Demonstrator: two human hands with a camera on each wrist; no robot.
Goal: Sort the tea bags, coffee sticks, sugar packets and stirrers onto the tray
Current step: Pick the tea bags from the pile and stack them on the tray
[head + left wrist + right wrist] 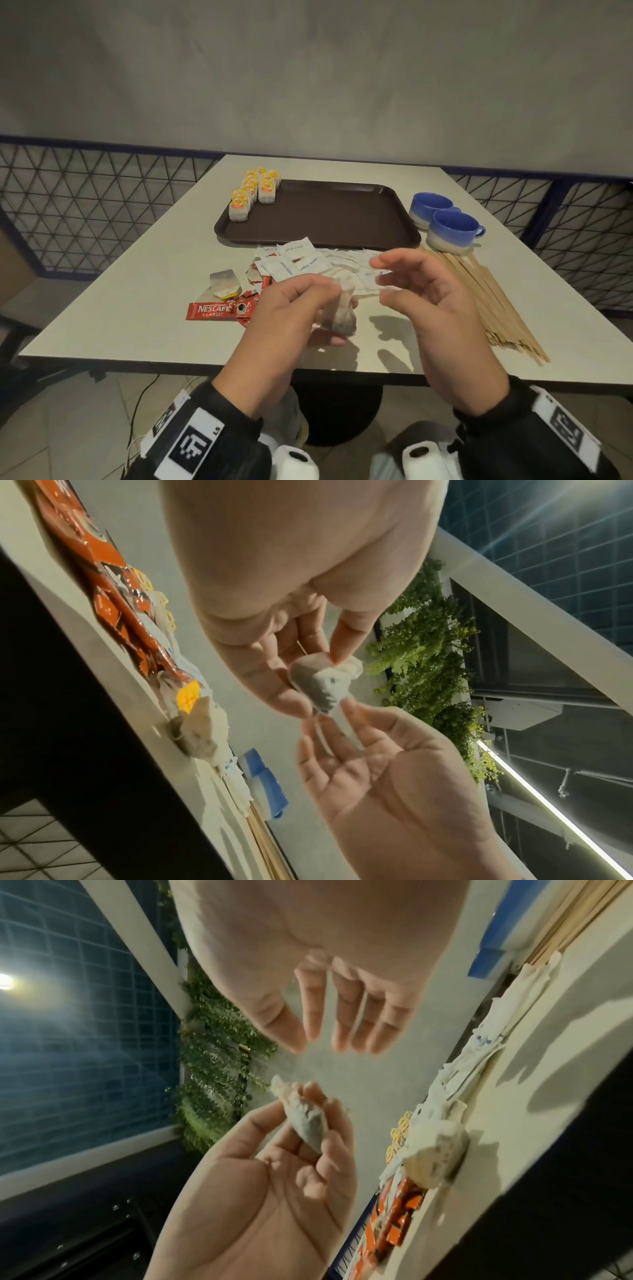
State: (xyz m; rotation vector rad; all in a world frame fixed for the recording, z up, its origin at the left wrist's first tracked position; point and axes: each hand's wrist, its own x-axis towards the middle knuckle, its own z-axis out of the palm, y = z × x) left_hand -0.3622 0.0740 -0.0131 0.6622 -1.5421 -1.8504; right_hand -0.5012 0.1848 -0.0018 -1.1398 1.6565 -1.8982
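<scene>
Your left hand point(291, 310) pinches a tea bag point(343, 313) above the table's point(102, 318) near edge; your right hand point(428, 294) hovers beside it, fingers loose, holding nothing. Readable: "NESCAFE CLASSIC" on a red stick point(219, 311), "white sugar" on packets point(298, 263). The bag is pale, crumpled, dark-filled; yellow-tagged bags point(253, 193) sit in the tray's point(325, 219) far-left corner.

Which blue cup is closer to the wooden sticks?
The nearer blue cup, the one whose handle shows on its right. Its base sits right at the top of the wooden sticks; the other cup stands behind it.
</scene>
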